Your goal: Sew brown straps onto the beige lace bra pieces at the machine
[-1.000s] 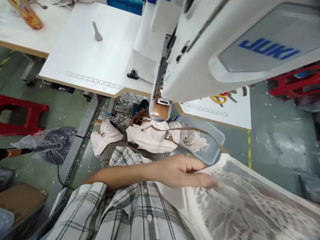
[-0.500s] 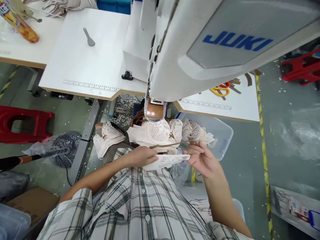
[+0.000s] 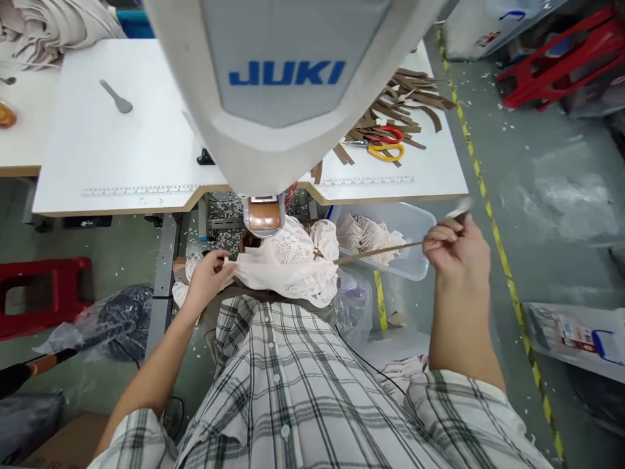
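A white lace bra (image 3: 288, 260) lies in my lap just below the sewing machine's arm end (image 3: 263, 217). At its left end, my left hand (image 3: 208, 280) pinches the fabric edge between thumb and fingers. My right hand (image 3: 454, 251) is out to the right, closed on a narrow brown strap (image 3: 381, 253) that runs taut from the bra's right side. A small whitish piece (image 3: 459, 208), smeared by motion, sticks up from the right fingertips; I cannot tell what it is. Partly behind my left hand is more white lace fabric (image 3: 180, 293).
A clear plastic bin (image 3: 415, 225) holds gathered lace pieces (image 3: 368, 240) below the table (image 3: 146, 143). Yellow-and-red-handled scissors (image 3: 385, 151) and brown strips (image 3: 410, 98) lie on the table's right side, a grey spoon-shaped tool (image 3: 117, 98) on its left. A red stool (image 3: 43, 293) stands left.
My hands have spread apart, the left to the bra's left edge, the right far out with the strap stretched. The lace piece between them has dropped back toward the lap. My view has swung right.
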The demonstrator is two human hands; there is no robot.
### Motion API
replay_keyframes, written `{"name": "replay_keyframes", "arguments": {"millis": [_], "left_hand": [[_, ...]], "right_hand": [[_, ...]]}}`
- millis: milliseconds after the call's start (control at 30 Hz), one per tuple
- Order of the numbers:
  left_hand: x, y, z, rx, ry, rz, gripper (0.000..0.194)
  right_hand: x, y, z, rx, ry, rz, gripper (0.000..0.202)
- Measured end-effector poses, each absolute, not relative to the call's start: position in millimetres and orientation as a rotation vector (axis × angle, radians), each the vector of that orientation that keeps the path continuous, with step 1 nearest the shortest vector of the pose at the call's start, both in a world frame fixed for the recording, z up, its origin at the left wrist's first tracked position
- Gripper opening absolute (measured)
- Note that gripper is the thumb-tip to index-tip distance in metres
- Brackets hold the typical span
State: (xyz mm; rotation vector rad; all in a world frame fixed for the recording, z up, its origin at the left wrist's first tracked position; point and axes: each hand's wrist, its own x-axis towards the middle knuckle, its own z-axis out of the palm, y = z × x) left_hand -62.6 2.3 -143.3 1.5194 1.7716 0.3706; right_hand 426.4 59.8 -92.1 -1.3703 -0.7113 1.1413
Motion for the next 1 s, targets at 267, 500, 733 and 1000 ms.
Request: {"name": "replay_keyframes", "arguments": {"millis": [267, 500, 733, 1000], "left_hand": [[-11, 12, -128, 2.002, 1.785, 0.671, 0.028], [24, 14, -46, 1.894, 1.31, 0.735, 0.027], [30, 16, -46, 1.956, 1.244, 0.649, 0.017], [32, 5, -52, 2.011, 1.275, 0.701, 0.021]], "right_hand": [[311, 50, -102, -1.337, -0.952, 1.215, 0.034], [241, 23, -70, -1.199, -1.512, 1.246, 0.012], [232, 19, -64, -1.185, -1.663, 1.363, 0.01], [238, 32, -55, -1.127, -2.008, 1.321, 0.01]]}}
